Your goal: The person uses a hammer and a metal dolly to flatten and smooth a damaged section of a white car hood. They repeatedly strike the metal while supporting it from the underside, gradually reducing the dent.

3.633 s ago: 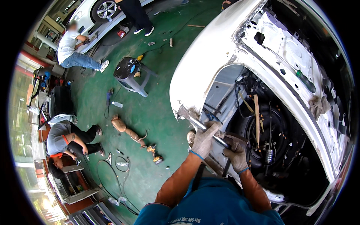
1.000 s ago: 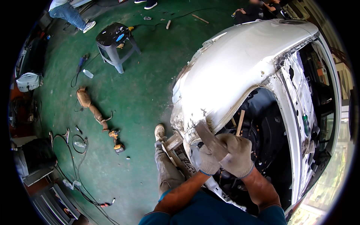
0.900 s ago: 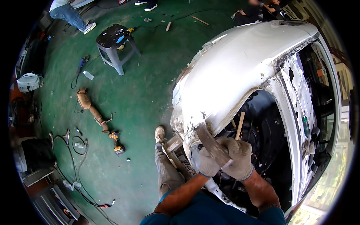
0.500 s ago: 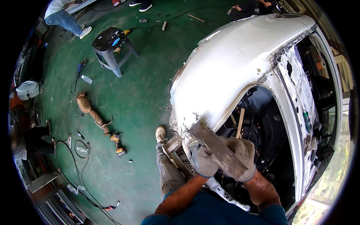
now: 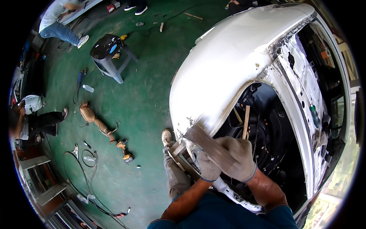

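Note:
Both my hands wear grey-white knit gloves and grip a long, flat, brown-grey board [image 5: 213, 147], which looks like worn wood. My left hand [image 5: 209, 166] closes around its near left side. My right hand [image 5: 244, 156] wraps its right edge, with the fingers partly hidden. The board's far end lies against the lower left corner of a white car body panel [image 5: 213, 76], where the paint is scraped and dark. Below the board, the bare metal edge [image 5: 230, 194] of the car's rear opening shows.
Inside the dark opening stand wooden sticks [image 5: 246, 122]. A green-handled screwdriver [image 5: 314, 116] lies on the right frame. On the green floor are a cordless drill [image 5: 124, 151], a brown grinder-like tool [image 5: 95, 118], hoses [image 5: 89, 183] and a stool [image 5: 108, 47]. Other people [image 5: 61, 23] work at the left.
The view has shifted slightly. My hands keep hold of the board, which has moved a little against the panel's corner. At the left, another person's leg now reaches further out.

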Available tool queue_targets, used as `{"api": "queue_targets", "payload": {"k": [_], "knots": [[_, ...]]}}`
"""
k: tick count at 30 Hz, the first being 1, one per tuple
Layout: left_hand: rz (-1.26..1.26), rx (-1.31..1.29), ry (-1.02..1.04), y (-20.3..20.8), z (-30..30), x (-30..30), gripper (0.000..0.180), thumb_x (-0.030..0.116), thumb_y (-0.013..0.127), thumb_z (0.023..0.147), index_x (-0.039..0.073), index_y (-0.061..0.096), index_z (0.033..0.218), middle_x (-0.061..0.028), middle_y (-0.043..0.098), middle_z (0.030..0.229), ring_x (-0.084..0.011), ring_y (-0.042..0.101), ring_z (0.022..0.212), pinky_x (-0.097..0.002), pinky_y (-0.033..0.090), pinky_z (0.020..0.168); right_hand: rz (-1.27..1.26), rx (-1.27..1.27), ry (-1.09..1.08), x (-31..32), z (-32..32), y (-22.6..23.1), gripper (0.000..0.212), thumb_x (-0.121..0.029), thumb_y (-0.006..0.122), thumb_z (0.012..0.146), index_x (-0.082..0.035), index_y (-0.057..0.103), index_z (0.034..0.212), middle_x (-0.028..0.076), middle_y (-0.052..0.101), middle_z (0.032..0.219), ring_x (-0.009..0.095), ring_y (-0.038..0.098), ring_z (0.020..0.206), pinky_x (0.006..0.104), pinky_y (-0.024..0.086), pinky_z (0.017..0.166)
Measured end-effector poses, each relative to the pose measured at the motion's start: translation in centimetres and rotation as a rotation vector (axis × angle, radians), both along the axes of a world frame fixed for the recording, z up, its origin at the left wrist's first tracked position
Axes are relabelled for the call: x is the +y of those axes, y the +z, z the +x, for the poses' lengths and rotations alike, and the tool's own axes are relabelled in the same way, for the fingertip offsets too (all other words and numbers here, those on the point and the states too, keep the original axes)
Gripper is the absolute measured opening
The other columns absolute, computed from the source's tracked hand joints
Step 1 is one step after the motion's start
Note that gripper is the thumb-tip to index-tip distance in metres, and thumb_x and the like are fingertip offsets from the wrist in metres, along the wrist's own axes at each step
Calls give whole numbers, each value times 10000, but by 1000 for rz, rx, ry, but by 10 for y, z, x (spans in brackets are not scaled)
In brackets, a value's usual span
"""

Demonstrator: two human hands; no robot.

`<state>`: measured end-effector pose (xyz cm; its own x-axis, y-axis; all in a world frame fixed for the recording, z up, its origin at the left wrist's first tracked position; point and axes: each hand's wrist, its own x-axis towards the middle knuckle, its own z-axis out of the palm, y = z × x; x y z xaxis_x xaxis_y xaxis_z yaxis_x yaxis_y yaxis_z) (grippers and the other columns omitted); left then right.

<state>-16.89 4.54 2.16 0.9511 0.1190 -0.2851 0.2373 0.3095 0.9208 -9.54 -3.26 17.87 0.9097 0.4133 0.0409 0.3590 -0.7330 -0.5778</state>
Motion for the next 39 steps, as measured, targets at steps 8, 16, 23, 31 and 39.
{"api": "queue_targets", "payload": {"k": [8, 16, 23, 31, 39], "knots": [[-6, -14, 33, 54, 26, 22, 166, 128, 721, 986, -34, 739, 1015, -42, 718, 834, -103, 618, 696, -280, 504, 626, 357, 98, -194, -27, -33, -2, 318, -223, 742, 950, -34, 700, 1202, 184, 731, 908, 358, 742, 781, 397, 601, 712], [-470, 217, -178, 81, 6, 43, 175, 115, 632, 1014, 5, 647, 1149, -3, 491, 663, -87, 451, 547, -291, 428, 538, 667, 763, -593, -59, -131, -40, 475, -275, 781, 947, 5, 660, 1311, 106, 735, 843, 147, 720, 709, 302, 600, 656], [-871, 157, -410, 99, 5, 70, 123, 173, 604, 1024, 93, 619, 1117, 82, 348, 531, -74, 334, 466, -293, 395, 561, 1159, 867, -430, -48, -194, -65, 620, -291, 899, 856, -13, 659, 1356, 98, 761, 986, 130, 706, 830, 297, 590, 777], [-804, 125, -450, 96, 11, 92, 233, 216, 660, 1014, 95, 663, 1213, 52, 420, 648, -96, 321, 511, -291, 423, 704, 884, 809, -316, -17, -194, -44, 423, -323, 876, 849, -43, 718, 1123, 59, 714, 880, 149, 648, 836, 303, 540, 820], [-243, 422, -296, 115, 25, 92, 209, 246, 702, 1019, 50, 670, 1084, 18, 466, 640, -95, 414, 478, -329, 555, 650, 1136, 646, -614, 21, -209, -90, 484, -225, 872, 883, 2, 678, 1264, 80, 735, 978, 190, 676, 920, 344, 557, 888]]}}
